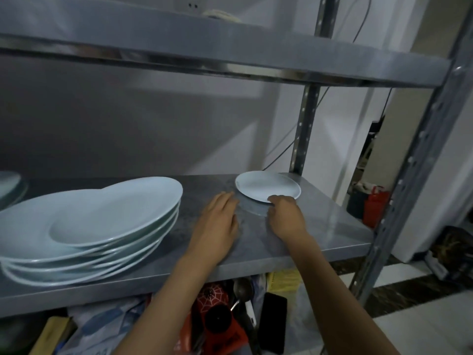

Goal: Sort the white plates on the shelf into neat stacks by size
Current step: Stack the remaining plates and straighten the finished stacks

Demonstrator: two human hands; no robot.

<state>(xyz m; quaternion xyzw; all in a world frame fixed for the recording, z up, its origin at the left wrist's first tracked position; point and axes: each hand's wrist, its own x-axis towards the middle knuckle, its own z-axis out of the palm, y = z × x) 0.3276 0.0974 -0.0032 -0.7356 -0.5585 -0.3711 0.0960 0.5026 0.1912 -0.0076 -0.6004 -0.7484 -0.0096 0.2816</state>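
A small white plate [266,186] lies tilted near the back right of the steel shelf [302,242], its near edge lifted. My right hand [286,216] grips that near edge. My left hand [217,221] rests flat on the shelf just left of the plate, fingers together, holding nothing. A stack of several large white plates [92,226] fills the left part of the shelf, the top one tilted. More white plates [10,185] show at the far left edge, mostly cut off.
An upper shelf [230,49] hangs low overhead. Perforated metal uprights [419,160] stand at the right. Below the shelf lie a spoon [242,290], a black phone [273,321], red packaging and bags. A red container [375,208] sits on the floor beyond.
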